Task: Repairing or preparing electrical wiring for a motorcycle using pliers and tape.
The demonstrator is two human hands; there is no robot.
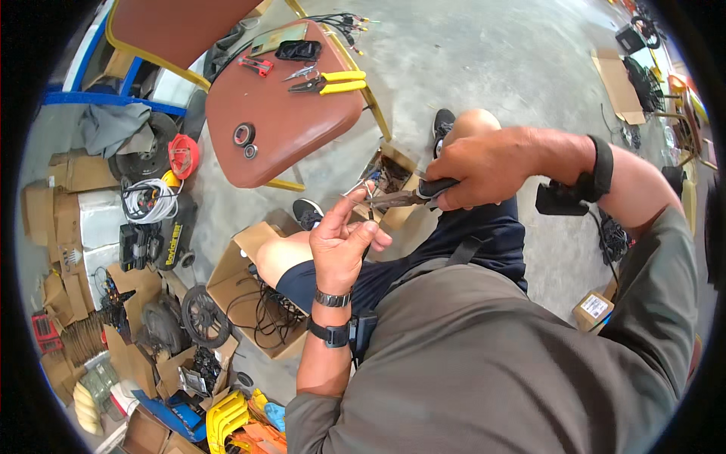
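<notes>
Two bare hands work close together above the person's lap, a pair of pliers (404, 198) between them. The pliers have long grey metal jaws, tapering toward the tips, and dark, thick handles. They lie nearly level, the handles inside the right hand (480, 170) and the metal end pointing left, just beside the left hand's fingertips. The right hand is wrapped around the handles, its fingers curled over from above.

The left hand (342, 238) is held up with the fingers partly bent, thumb and fingers pinching a thin cable (371, 213) that looks dark below, with pale, slender strands (357, 187) near the index fingertip. Whether the pliers bite on those strands (they are tiny here) I cannot tell.

Beyond the hands stands a brown chair (302, 132), its seat bearing yellow-handled cutters (342, 82), a red utility knife (257, 66) and a black pouch (299, 51). Below the left forearm, near the knee, an open cardboard box (227, 281) holds tangled black cables (266, 312).
</notes>
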